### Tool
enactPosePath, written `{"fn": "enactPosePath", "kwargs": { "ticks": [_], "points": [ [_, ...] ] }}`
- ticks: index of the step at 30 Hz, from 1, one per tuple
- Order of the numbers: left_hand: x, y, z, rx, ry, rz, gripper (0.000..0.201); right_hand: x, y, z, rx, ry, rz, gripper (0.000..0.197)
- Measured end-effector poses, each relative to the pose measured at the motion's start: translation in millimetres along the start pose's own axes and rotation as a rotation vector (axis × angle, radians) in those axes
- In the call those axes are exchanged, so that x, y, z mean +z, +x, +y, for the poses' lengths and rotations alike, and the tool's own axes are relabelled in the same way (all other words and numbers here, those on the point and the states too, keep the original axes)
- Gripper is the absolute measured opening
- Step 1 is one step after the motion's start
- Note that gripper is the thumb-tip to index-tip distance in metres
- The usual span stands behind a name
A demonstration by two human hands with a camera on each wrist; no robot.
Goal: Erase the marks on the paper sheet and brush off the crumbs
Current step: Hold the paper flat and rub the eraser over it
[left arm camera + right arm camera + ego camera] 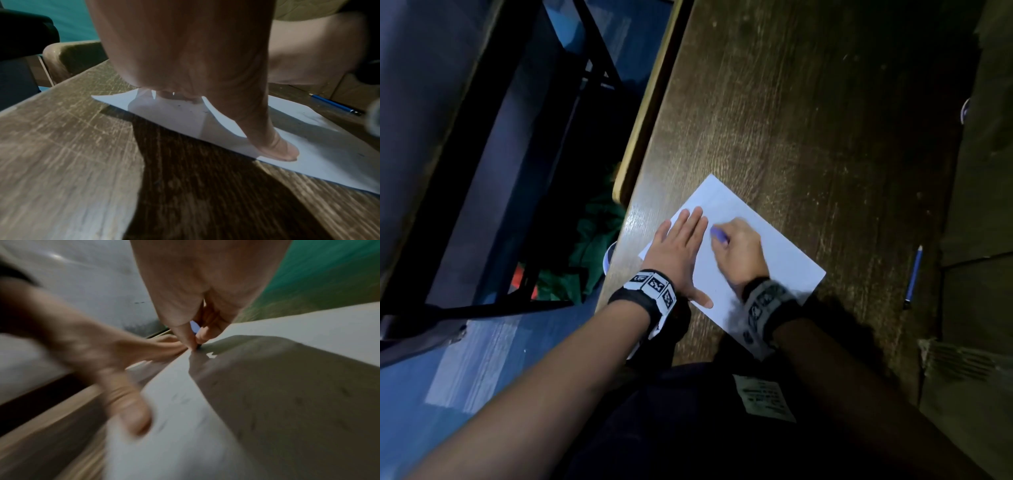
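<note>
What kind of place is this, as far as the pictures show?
Probably a classroom or study room: a worn wooden desk, a paper sheet with a blue pencil beside it, and a dark-framed chair on a blue floor.

A dim room, a worn wooden desk beside a blue floor

The desk point(808, 113) has dark, scratched wood grain and a pale rounded rim along its left edge, with light glinting off its near left corner. Left of it lies a blue floor point(465, 370) with a paler patch of light, crossed by a black metal frame point(599, 65). Green cloth point(592, 246) is bunched on the floor below the desk's left edge. Past the desk's right edge stands a dull olive surface point(983, 192).
</note>
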State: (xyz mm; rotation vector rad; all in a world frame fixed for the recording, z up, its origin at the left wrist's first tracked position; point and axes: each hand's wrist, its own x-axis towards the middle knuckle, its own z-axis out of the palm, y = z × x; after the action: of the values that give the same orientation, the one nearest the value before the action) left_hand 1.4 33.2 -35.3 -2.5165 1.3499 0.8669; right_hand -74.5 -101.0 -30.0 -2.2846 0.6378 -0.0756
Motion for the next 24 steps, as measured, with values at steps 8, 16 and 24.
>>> {"fn": "enactPosePath", "kwargs": {
  "ticks": [8,16,24],
  "points": [
    [-2,1,0,-0.001,-0.011,-0.014,0.165,-16,24,5,-0.019,-0.048,-0.034,0.012],
    [-1,2,-2,-0.005,-0.009,-0.001,0.162,-9,-17,-6,-0.163,-0.045,-0.409,0.019],
    [0,0,-2,0.001,-0.032,0.003,0.164,5,-28,-3,-0.160,-0.020,-0.211,0.015]
  ]
}}
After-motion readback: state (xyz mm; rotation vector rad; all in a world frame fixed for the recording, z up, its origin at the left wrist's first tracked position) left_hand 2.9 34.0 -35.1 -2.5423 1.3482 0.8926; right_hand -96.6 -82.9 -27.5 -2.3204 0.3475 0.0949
